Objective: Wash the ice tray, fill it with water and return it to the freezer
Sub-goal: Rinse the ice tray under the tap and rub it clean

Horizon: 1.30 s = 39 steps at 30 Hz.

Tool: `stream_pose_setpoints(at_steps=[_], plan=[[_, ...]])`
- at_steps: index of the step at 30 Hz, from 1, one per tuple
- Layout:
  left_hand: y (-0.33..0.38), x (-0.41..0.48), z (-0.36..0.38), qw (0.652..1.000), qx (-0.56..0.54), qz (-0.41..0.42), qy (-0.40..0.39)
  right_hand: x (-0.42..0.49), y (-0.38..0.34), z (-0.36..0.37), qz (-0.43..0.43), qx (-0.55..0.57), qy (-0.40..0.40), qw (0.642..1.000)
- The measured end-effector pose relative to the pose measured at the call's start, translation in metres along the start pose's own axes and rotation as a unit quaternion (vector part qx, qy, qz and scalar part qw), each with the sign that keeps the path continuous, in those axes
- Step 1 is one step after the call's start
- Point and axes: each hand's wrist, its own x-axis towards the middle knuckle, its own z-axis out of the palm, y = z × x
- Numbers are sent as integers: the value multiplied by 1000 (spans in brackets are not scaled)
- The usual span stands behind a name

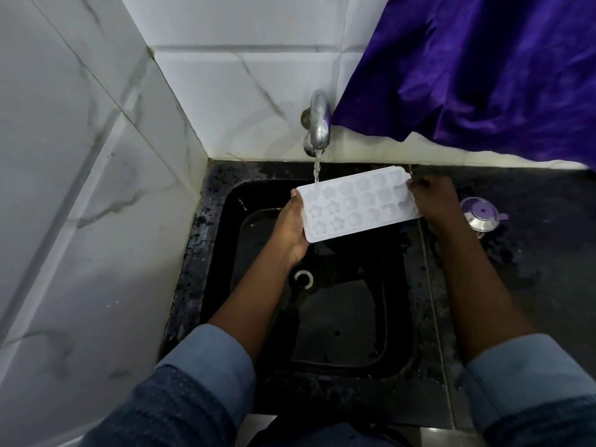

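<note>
A white ice tray (358, 203) with star and shell shaped cells is held level over a black sink (222, 317), cells facing up. My left hand (292, 227) grips its left end from below, thumb on the rim. My right hand (433, 201) grips its right end. A metal tap (320, 124) on the tiled wall runs a thin stream of water onto the tray's far left corner.
White marble-look tiles (96, 188) close in the left and back. A purple cloth (477, 69) hangs at the upper right, touching the tap. A small steel pot with a purple lid (480, 214) stands on the wet dark counter (532, 269) right of the sink.
</note>
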Motion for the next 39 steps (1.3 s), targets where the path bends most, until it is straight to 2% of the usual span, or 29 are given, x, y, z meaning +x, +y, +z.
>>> stream_pose_setpoints(at_steps=[4, 15, 23, 32, 39], plan=[[14, 7, 0, 1000, -11, -7, -3, 7, -11, 3, -20, 14, 17, 1000], [63, 12, -58, 996, -85, 24, -34, 2, -60, 57, -71, 40, -16, 997], [53, 2, -91, 995, -96, -6, -18, -19, -60, 90, -163, 6, -10, 987], [46, -4, -124, 993, -113, -7, 31, -35, -56, 111, -84, 127, -70, 986], [46, -4, -129, 992, -122, -20, 24, -41, -57, 112, -36, 194, -99, 975]])
